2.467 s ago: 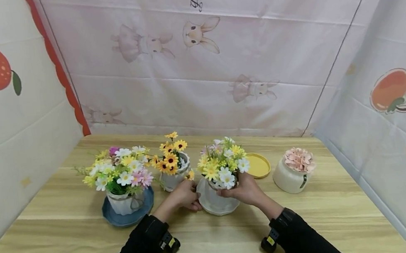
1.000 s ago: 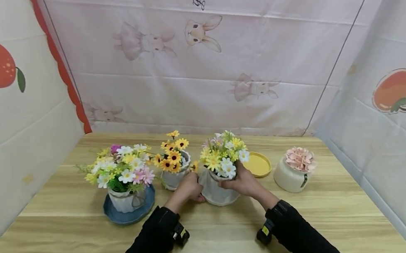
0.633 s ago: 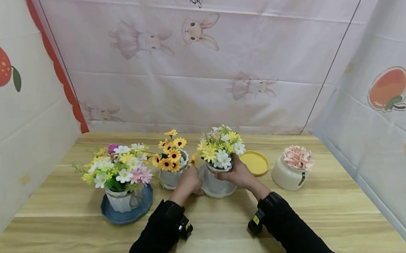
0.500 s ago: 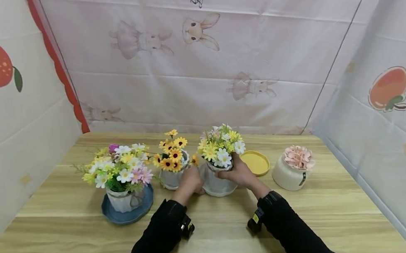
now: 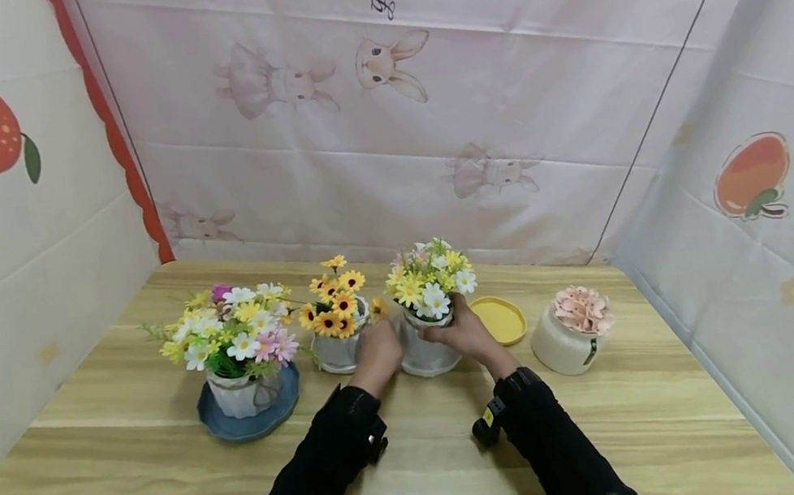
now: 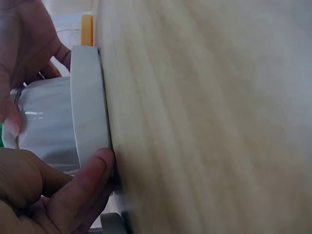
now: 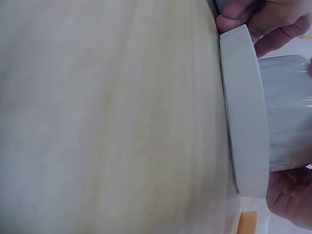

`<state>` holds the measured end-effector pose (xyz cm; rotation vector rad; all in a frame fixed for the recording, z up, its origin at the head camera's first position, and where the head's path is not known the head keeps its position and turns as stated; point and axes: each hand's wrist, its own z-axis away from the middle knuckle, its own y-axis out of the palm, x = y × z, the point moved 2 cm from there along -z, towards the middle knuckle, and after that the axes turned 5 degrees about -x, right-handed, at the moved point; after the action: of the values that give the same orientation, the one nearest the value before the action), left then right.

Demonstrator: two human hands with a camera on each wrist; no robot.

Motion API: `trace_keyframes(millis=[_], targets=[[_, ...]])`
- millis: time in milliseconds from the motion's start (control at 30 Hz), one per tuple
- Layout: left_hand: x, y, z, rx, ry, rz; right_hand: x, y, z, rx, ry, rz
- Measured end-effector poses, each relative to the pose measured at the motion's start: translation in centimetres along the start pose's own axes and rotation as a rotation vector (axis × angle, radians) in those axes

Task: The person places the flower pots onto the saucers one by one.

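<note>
Holding the white pot point(image 6: 46, 124) high near its rim with the right hand point(image 5: 466, 335), with thumb and fingers curling round it and opening only as wide as the pot. Pinching the edge of the white saucer point(image 6: 89, 105) low by the table point(image 5: 423, 477) with the left hand point(image 5: 378, 354), with fingertips almost closing. Keeping the pot upright on the saucer, between both hands.

Counting four containers with flowers: this pot with yellow and white flowers point(image 5: 430, 283), one smaller pot point(image 5: 336, 355) with orange flowers point(image 5: 334, 308), one ribbed pot point(image 5: 237, 396) with a mixed bouquet point(image 5: 233, 331), one cream jar point(image 5: 563, 347) with a pink bloom point(image 5: 582, 310). Counting also one blue plate point(image 5: 222, 424) under the ribbed pot and one yellow dish point(image 5: 501, 321).

Seeing the smaller pot just beside the left hand, partly covered by it, and the yellow dish just behind the right hand. Finding the jar farther to the right, and a pink cloth point(image 5: 378, 209) with rabbits behind the table.
</note>
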<state>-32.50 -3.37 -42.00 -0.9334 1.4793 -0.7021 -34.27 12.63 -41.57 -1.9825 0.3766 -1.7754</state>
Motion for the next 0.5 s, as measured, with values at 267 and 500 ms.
trace_keyframes(millis=[267, 500], targets=[[-0.2, -0.3, -0.1, -0.090, 0.078, 0.011, 0.1, 0.4, -0.7, -0.002, -0.001, -0.031], [-0.1, -0.2, -0.6, -0.060, 0.085, 0.103, -0.1, 0.3, -1.2, -0.001, 0.003, -0.055]])
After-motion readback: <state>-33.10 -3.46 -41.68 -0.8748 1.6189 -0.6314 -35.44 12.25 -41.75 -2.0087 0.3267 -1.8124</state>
